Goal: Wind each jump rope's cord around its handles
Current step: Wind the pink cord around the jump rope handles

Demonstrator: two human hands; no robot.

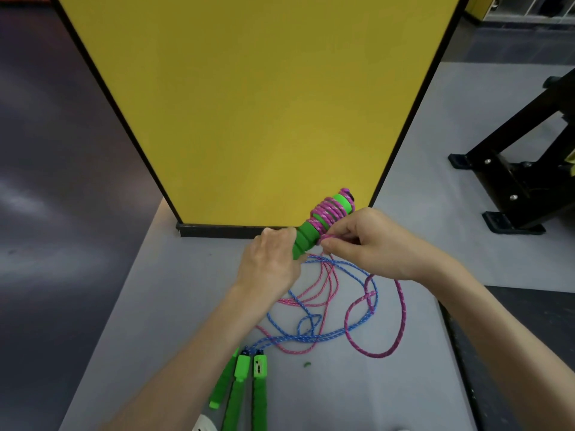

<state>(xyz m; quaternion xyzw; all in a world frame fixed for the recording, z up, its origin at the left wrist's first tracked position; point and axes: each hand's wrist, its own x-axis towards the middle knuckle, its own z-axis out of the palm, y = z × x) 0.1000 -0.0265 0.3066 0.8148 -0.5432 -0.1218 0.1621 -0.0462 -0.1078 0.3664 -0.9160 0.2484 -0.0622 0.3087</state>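
Left hand (270, 259) grips the wound handles (306, 239); right hand (368, 241), at its 3 o'clock, pinches pink cord (328, 213); 3 loose handles (240, 387) at 6 o'clock

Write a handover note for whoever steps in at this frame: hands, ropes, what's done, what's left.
Left hand grips the lower end of the held green handles.
Right hand pinches the pink cord beside them.
Done: several pink turns sit around the handles' upper part.
Left: the loose pink length lies on the grey table, crossed with the blue cord; wind it on. The blue cord is not yet wound, and the blue rope's handles lie at the near edge.
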